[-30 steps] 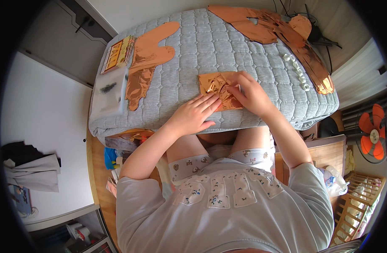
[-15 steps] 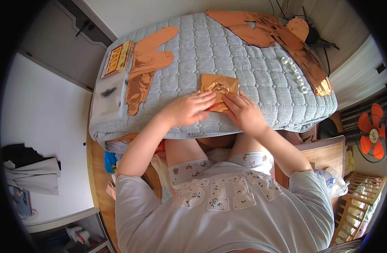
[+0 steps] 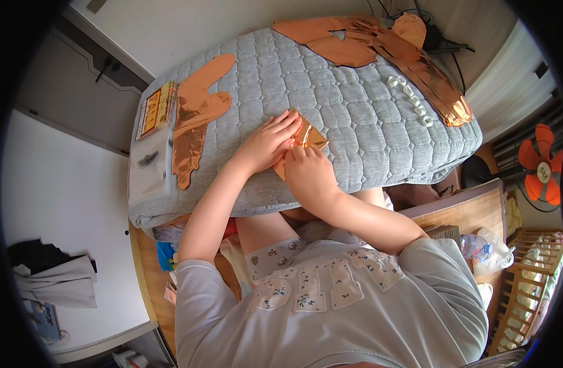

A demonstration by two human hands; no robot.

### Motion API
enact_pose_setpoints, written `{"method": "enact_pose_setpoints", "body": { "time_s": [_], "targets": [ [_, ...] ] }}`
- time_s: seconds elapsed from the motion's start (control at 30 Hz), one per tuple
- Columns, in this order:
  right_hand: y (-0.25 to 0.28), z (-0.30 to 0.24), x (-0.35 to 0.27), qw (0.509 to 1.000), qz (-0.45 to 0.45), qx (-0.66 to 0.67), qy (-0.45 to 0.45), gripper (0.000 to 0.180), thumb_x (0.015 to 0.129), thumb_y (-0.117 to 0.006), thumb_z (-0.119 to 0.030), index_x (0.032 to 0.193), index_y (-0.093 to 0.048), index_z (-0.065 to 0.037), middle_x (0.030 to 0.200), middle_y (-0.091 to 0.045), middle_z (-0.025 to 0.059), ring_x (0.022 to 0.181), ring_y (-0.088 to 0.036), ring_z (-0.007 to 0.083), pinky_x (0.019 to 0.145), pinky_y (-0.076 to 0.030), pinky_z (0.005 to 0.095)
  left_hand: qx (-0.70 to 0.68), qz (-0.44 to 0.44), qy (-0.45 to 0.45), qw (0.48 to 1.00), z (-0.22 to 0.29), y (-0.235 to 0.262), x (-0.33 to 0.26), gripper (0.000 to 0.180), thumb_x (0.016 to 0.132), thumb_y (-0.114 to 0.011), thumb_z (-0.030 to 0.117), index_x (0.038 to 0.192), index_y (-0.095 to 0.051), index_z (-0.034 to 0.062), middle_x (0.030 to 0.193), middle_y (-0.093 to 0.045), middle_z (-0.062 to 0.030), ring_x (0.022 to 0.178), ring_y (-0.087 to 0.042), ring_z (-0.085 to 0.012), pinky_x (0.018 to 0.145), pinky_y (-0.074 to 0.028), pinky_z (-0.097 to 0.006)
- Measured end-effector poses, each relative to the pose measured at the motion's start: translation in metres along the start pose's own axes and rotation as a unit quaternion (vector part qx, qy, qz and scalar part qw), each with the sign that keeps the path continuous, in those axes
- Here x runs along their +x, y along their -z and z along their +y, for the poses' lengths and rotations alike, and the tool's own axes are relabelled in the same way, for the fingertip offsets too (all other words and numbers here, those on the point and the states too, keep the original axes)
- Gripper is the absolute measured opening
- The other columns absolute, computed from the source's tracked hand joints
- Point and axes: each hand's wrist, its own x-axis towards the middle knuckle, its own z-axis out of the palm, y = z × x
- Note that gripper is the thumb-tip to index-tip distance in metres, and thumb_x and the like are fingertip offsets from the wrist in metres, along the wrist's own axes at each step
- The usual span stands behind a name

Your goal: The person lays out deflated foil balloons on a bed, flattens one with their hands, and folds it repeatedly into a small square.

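A folded, shiny copper foil sheet [image 3: 313, 136], looking like a flat foil balloon, lies turned cornerwise near the front edge of the bed. My left hand [image 3: 268, 142] rests on its left side, fingers stretched out and lying flat. Over its near part, my right hand [image 3: 309, 174] has curled fingers pinching at the foil. Both hands hide much of the sheet. Left of them, a larger flat foil balloon [image 3: 192, 122] in the same copper colour is spread out.
The grey quilted mattress [image 3: 257, 80] carries more copper foil balloons [image 3: 355, 46] at the far right, beside a white ring chain [image 3: 410, 98]. A colourful package [image 3: 155, 110] and a clear plastic bag [image 3: 151, 172] lie on the left. An orange-bladed fan [image 3: 543, 168] stands right.
The foil sheet has turned cornerwise and sits slightly left of before. My right hand has moved left and curled its fingers; my left hand has shifted to the foil's upper left. The view has tilted.
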Motion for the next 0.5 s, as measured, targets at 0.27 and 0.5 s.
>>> {"method": "enact_pose_setpoints", "body": {
  "time_s": [0.27,0.5],
  "targets": [
    [0.0,0.065,0.015,0.976,0.108,0.115,0.152,0.013,0.087,-0.072,-0.022,0.095,-0.073,-0.012,0.098,-0.071,0.0024,0.095,-0.068,0.0221,0.085,-0.053,0.0368,-0.097,-0.03,-0.024,0.995,-0.014,0.0,-0.002,0.054,0.107,-0.046,0.028,0.156,-0.042,0.0056,0.162,-0.042,-0.0163,0.154,-0.03,-0.0353,0.126,-0.025,-0.046],
    [-0.007,0.069,0.009,0.963,0.103,0.205,0.143,0.014,0.085,-0.076,-0.016,0.096,-0.073,-0.009,0.1,-0.072,0.0035,0.098,-0.068,0.0237,0.087,-0.055,0.039,-0.036,-0.037,-0.038,0.998,-0.003,0.003,-0.002,0.057,0.109,-0.039,0.035,0.157,-0.041,0.0057,0.163,-0.04,-0.0158,0.155,-0.028,-0.0341,0.126,-0.023,-0.045]
  ]
}}
